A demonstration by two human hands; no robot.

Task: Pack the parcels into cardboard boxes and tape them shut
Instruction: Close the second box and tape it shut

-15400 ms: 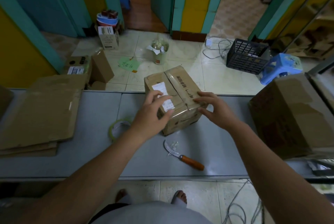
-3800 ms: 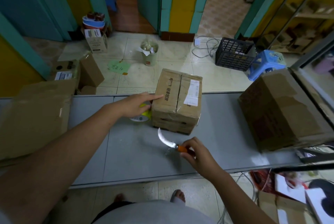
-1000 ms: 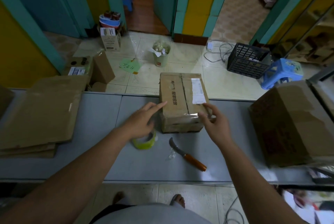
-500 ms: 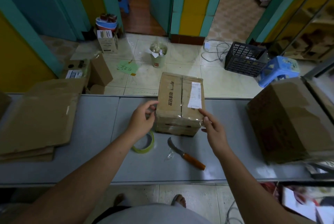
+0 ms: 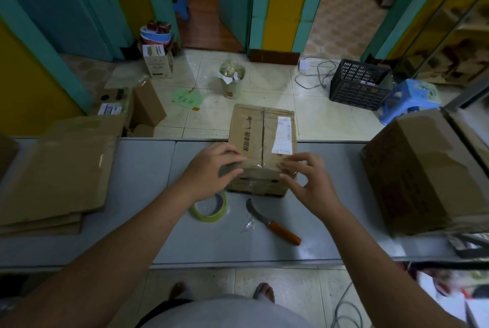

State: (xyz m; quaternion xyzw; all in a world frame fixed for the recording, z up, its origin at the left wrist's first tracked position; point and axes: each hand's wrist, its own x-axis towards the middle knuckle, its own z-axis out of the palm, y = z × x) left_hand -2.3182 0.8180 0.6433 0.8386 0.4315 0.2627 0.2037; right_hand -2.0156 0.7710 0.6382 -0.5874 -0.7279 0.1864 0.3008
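Note:
A closed cardboard box (image 5: 260, 140) with printed characters and a white shipping label stands at the far edge of the grey table (image 5: 148, 169). Clear tape runs along its top seam and down its near face. My left hand (image 5: 211, 169) lies over the box's near-left top corner, fingers pressed on the cardboard. My right hand (image 5: 304, 179) touches the near-right top edge, fingertips on top and thumb on the front face. A yellow-green tape roll (image 5: 210, 207) lies flat just below my left hand. Beside it lies a curved knife (image 5: 275, 224) with an orange handle.
A large cardboard box (image 5: 423, 174) fills the table's right end. Flattened cardboard sheets (image 5: 53, 177) are stacked on the left. Beyond the table, the tiled floor holds small boxes, a bin (image 5: 232, 81), a black crate (image 5: 360, 84) and a blue stool (image 5: 408, 100).
Both hands have come up onto the box's near top edge: the left from its left side over the corner, the right from beside the front corner. Box, tape roll and knife stayed put.

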